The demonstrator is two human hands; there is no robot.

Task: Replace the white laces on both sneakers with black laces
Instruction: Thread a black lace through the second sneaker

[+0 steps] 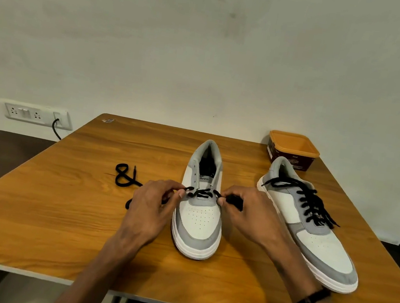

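Centrally on the table stands a grey-and-white sneaker, toe toward the person, with a black lace threaded only through its lowest eyelets. Both hands work at that row. The left hand pinches the lace's left run between thumb and forefinger just beside the shoe's left edge; from under this hand the loose remainder trails left across the wood and ends in a small coil. The right hand pinches the lace's right run the same way at the shoe's right edge, with more black lace bunched against its fingers. The upper eyelets of this shoe are bare and its tongue stands open.

To the right, close beside the right forearm, lies the second sneaker, angled with its toe toward the table's near right corner. It is fully laced in black, the ends lying loose over its sides. A dark band circles the right wrist.

Behind the second sneaker, near the table's far edge, sits a brown tub with an orange rim. On the wall at left is a white socket strip with a black cord plugged in.
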